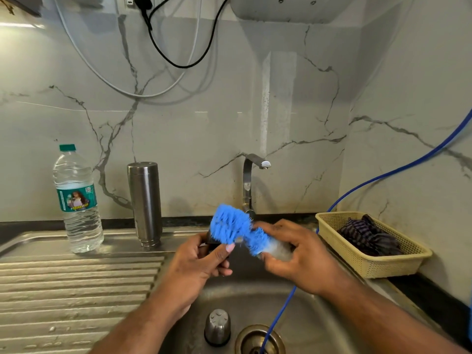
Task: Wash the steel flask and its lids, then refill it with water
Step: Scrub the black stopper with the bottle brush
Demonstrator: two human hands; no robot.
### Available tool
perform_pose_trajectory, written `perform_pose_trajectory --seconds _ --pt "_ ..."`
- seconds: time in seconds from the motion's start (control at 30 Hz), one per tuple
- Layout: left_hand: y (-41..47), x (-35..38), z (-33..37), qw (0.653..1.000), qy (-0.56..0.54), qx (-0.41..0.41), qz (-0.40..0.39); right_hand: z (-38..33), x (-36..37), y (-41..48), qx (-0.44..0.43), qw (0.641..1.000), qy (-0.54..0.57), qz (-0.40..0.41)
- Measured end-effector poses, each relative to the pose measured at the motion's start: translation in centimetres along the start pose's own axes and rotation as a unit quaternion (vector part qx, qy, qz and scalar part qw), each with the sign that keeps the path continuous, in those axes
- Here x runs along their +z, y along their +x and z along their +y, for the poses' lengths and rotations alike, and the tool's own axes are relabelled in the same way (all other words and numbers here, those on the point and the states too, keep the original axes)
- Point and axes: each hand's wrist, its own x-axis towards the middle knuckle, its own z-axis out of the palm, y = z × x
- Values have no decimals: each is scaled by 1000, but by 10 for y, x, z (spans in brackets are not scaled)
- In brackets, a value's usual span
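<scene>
Steel sink [306,323] with a ribbed drainboard [76,277] on its left. A beige basket [370,267] with a striped cloth [367,236] sits at the counter's right edge. A plastic water bottle [76,200] and the steel flask [145,203], narrow end down, stand near each other at the drainboard's back edge. Over the basin, the left hand [199,267] pinches a small dark lid [212,242] between thumb and curled fingers. The right hand [304,259] has its fingers wrapped round a blue brush [229,223], bristles against the lid. A steel cap [217,327] stands in the basin beside the drain [258,338].
</scene>
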Motion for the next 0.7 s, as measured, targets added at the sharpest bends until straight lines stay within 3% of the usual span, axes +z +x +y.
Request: perform_pose_trajectory --seconds 0.1,0.23,0.37,0.57,0.7 --pt "2 -2 0 1000 -30 3 2 9 -5 0 46 999 -4 29" --pt "0 -1 -1 1000 -6 9 -13 -3 1 -2 -10 1000 11 -10" --pt "2 -4 0 1000 -8 14 -2 10 -7 1 26 999 9 26" --pt "-3 -1 -1 992 104 42 -60 -8 5 1 -39 998 -50 -16" --pt "1 -7 1 996 77 32 -29 12 -11 2 8 999 -30 33"
